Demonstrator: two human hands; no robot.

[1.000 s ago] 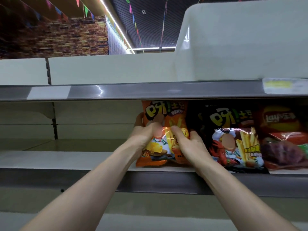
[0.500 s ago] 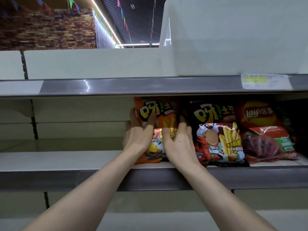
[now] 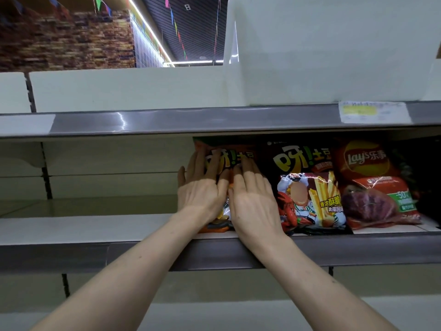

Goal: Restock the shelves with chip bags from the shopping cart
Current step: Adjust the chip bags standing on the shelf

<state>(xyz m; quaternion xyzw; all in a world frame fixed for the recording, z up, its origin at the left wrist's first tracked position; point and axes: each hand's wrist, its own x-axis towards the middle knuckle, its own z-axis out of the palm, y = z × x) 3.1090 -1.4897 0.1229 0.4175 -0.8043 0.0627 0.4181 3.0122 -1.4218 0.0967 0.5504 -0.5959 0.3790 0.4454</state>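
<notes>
An orange chip bag (image 3: 235, 155) stands upright on the middle shelf (image 3: 95, 229), mostly covered by my hands. My left hand (image 3: 202, 185) lies flat against its left half, fingers straight. Beside it, my right hand (image 3: 254, 199) presses the bag's right half with straight fingers. A black chip bag (image 3: 307, 185) with fries on it stands touching the orange one on the right. A red Lay's bag (image 3: 374, 185) stands further right.
The shelf above (image 3: 214, 119) hangs low over the bags and carries a price label (image 3: 373, 112). A white bin (image 3: 334, 48) sits on that upper shelf. Left of the orange bag the middle shelf shows only bare board. The shopping cart is out of view.
Both hands went from gripping the orange bag's sides to lying flat on its front, and the bag moved deeper into the shelf, upright beside the black bag.
</notes>
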